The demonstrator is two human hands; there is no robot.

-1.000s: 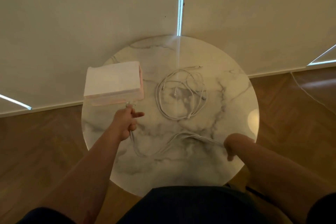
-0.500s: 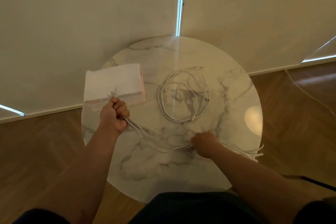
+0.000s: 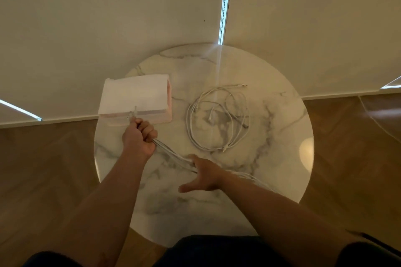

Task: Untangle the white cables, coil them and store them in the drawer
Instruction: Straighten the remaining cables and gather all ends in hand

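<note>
My left hand [image 3: 138,140] grips the white cables [image 3: 168,151], fingers [image 3: 149,131] curled, beside the drawer [image 3: 134,95]; my right hand [image 3: 205,175] lies over them, fingers spread, above the bench [image 3: 271,136].

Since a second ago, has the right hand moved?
Yes. The right hand slid left from the right rim of the table, now in front of the loose coil.

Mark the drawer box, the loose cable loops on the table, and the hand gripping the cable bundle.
drawer box [image 3: 134,93], head view, white top face.
loose cable loops [image 3: 188,121], head view, left arc.
left hand [image 3: 138,140], head view, back of the fist.
</note>
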